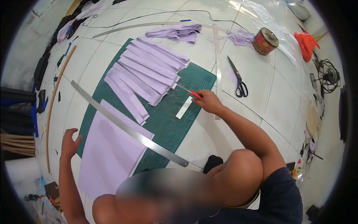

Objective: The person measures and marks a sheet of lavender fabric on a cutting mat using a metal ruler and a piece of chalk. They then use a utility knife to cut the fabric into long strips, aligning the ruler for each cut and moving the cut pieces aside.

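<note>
Presumably, the lilac cloth (108, 153), laid partly across the green mat (167, 130), is soft, best lifted by its edges; a red cutter (196, 95) is gripped by the curled right hand (209, 101), the left hand (70, 143) being empty, loosely spread.

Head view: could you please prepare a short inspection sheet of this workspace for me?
Surface: white tiled floor with a green cutting mat on it.
Work things: lilac strips on the mat; large lilac piece partly on it, crossed by a long metal ruler.
Clutter: black scissors and tin on the tiles; red bag beyond.
Hands: right hand grips a red-handled tool; left hand open, holding nothing.
Cables: dark wiry tangle at right, exact kind unclear.
Surroundings: dark rolls at left, pale wall at right.
</note>
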`<state>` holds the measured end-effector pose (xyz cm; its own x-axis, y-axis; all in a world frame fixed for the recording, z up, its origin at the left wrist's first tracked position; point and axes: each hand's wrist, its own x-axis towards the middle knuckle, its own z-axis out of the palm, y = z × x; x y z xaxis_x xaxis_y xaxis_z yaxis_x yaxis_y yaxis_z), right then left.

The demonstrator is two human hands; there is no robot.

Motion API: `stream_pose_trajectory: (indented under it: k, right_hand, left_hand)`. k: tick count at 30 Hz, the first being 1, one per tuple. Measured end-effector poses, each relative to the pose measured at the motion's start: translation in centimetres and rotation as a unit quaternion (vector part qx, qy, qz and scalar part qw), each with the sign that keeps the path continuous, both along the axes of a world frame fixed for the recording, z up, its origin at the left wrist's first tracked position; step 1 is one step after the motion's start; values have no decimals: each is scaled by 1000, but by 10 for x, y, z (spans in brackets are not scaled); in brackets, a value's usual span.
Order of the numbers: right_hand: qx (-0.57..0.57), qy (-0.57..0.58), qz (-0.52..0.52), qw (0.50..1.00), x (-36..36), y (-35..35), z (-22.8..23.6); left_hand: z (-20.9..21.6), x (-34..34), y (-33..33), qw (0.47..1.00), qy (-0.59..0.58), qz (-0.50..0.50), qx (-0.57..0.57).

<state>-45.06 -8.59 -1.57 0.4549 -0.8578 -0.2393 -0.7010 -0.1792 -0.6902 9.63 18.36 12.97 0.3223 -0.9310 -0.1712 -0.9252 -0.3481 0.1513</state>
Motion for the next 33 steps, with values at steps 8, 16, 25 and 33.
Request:
stream_pose_trajectory:
  k: [8, 16, 25, 33]
  right_hand:
    - [-84, 82, 160, 980, 6, -41, 62]
    - [-13, 101, -123, 987, 2, 2, 0]
    - [1, 4, -297, 955, 49, 68, -67]
    - [73, -110, -332, 934, 58, 76, -76]
  left_hand:
    - [-69, -56, 1, 992, 110, -45, 40]
    - [-174, -83, -38, 991, 125, 45, -10]
    - [-189, -55, -52, 989, 125, 76, -32]
    - [-203, -19, -58, 991, 115, 69, 3]
